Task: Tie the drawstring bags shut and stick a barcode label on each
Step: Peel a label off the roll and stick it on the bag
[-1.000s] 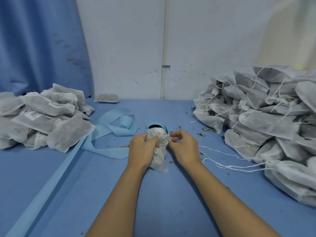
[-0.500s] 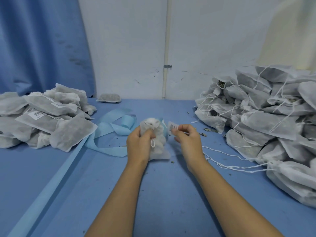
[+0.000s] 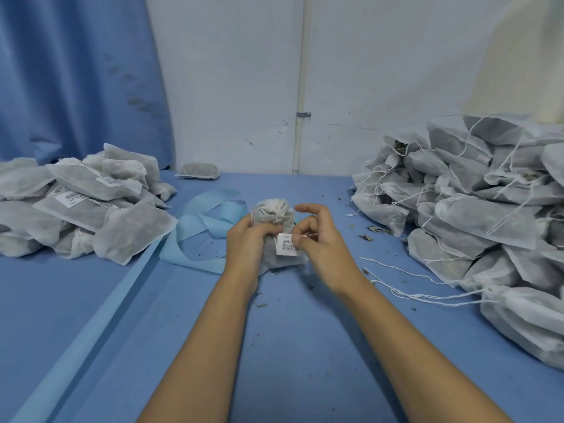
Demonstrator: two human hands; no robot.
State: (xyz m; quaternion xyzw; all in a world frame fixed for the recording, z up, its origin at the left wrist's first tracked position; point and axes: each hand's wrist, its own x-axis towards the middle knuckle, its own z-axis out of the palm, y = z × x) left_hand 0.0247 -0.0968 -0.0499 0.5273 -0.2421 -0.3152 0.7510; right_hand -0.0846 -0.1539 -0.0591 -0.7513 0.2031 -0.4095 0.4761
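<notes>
Our left hand (image 3: 248, 242) has kept its fingers curled round the tied drawstring bag (image 3: 268, 212) at the middle of the bench (image 3: 274, 346); the barcode label (image 3: 286, 244), in the air half a second ago, now lies on the bag's front, our right hand (image 3: 323, 248) fingers pinching its right edge; we judge tying done, sticking under way; counted: one labelled pile (image 3: 76, 203) showing two labels plainly, one lone bag (image 3: 198, 170), one backing ribbon (image 3: 195, 227), one bag in hand, one untied heap (image 3: 473, 209), too many to count

grey-white bag (image 3: 268, 218), blue table (image 3: 293, 346)
</notes>
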